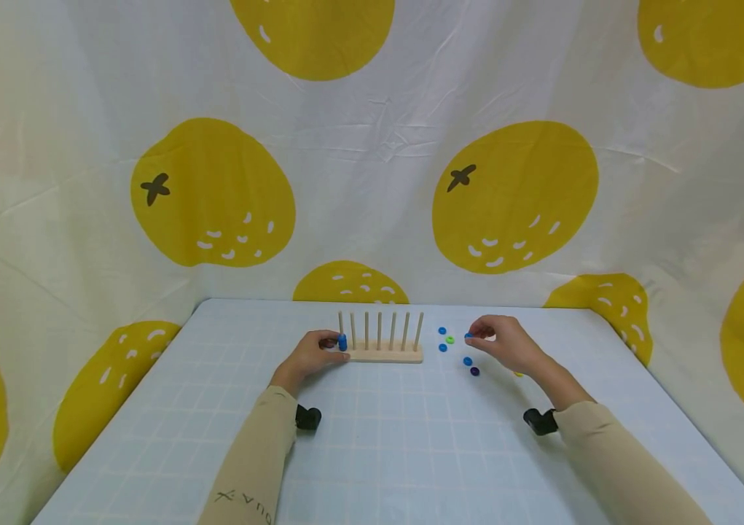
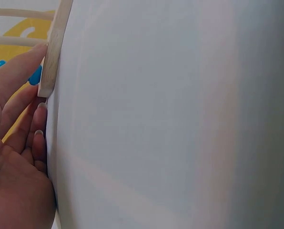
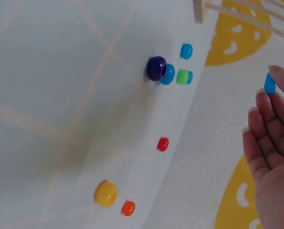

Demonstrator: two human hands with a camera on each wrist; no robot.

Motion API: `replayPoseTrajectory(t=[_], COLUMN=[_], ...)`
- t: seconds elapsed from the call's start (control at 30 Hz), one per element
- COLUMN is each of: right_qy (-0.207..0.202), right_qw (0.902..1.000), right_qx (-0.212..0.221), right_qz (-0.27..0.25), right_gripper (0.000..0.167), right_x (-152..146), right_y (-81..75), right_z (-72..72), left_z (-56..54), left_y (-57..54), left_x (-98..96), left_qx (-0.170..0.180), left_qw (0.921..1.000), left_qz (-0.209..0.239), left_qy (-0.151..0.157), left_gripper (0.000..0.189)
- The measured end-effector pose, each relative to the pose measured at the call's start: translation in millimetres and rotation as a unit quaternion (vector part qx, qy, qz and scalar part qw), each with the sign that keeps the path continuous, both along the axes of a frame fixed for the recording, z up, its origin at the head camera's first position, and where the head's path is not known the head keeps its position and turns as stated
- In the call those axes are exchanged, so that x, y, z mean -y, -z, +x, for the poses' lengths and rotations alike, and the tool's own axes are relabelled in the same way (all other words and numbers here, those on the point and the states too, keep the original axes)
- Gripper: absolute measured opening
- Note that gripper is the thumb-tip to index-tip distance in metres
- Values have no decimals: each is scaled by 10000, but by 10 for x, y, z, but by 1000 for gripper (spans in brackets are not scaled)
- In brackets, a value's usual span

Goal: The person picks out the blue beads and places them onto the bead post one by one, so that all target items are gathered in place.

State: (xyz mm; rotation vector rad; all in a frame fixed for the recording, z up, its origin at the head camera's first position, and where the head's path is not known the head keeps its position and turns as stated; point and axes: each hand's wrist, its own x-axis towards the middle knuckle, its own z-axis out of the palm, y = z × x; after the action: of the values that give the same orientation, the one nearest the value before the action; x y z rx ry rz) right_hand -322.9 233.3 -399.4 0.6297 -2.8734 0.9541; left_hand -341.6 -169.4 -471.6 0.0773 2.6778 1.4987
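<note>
A right hand [image 1: 506, 344] pinches a glossy, round blue bead [image 3: 269, 84] above a grid-lined surface [image 1: 378, 437]; the left hand [image 1: 309, 356] grips a slender-pegged wooden rack [image 1: 385, 356] by its end, one peg [image 1: 341, 322] threaded with blue beads [image 1: 342, 343].

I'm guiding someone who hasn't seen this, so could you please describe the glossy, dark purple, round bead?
On the pale blue gridded tabletop, find the long wooden peg rack. Right of it in the head view, the dark purple bead lies just in front of a bright blue round bead; its dark colour sets it apart.
</note>
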Motion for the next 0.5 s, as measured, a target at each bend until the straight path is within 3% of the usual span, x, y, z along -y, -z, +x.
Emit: replayPoseTrajectory(t=[0.27,0.5], right_qy=[-24,-353], right_qw=[9991,9950], right_qx=[-391,-853], right_qz=[-160,-393], right_gripper=[20,20], right_x=[184,340], right_y=[-34,-56], right_z=[41,39], left_z=[0,-5], left_y=[-3,-22], left_x=[-8,-5], left_qx=[26,38], left_qw=[10000,10000], left_qz=[-71,-78], left_qy=[-5,-38], left_gripper=[53,53])
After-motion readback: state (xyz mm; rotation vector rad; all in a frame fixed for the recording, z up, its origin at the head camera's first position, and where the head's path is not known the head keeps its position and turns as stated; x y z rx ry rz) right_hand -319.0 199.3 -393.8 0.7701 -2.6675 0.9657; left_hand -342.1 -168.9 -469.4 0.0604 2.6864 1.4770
